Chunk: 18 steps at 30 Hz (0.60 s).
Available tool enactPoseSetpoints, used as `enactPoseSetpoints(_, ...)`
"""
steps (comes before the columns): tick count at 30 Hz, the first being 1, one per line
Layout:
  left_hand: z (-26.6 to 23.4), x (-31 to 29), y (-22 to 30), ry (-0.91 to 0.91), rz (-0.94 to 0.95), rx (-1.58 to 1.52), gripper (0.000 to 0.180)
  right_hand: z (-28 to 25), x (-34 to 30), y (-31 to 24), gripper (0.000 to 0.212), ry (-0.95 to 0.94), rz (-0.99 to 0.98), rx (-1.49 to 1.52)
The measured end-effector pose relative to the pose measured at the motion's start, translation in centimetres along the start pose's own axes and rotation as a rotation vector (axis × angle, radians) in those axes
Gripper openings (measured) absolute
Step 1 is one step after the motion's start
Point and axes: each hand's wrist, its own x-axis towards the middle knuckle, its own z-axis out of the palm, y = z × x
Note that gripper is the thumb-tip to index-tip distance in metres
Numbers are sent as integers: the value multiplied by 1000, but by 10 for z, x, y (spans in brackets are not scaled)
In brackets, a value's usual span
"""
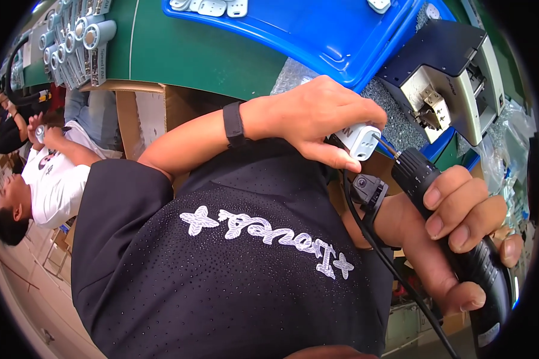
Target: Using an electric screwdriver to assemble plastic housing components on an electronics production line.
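My left hand, with a black band on its wrist, grips a small white plastic housing between thumb and fingers. Small holes show in the housing's end face. In my right hand is a black electric screwdriver, fingers wrapped round its body. The bit reaches the end face at one of the holes; how deep it sits I cannot tell. A small black device is strapped at my right wrist, and a black cable runs down past it.
Beyond my hands, a blue tray holds several white plastic pieces on the green table. A black and beige machine with a metal front stands at right. Grey-blue handheld parts cluster far left, near a seated person in white.
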Motion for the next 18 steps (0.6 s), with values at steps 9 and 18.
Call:
enactPoseSetpoints(9,-27,-9,23,202,134,357,48,0,2,-4,50,14,26,-126)
enactPoseSetpoints(18,-227,116,-5,-129,-32,1042,30,20,37,48,46,302,275,-574)
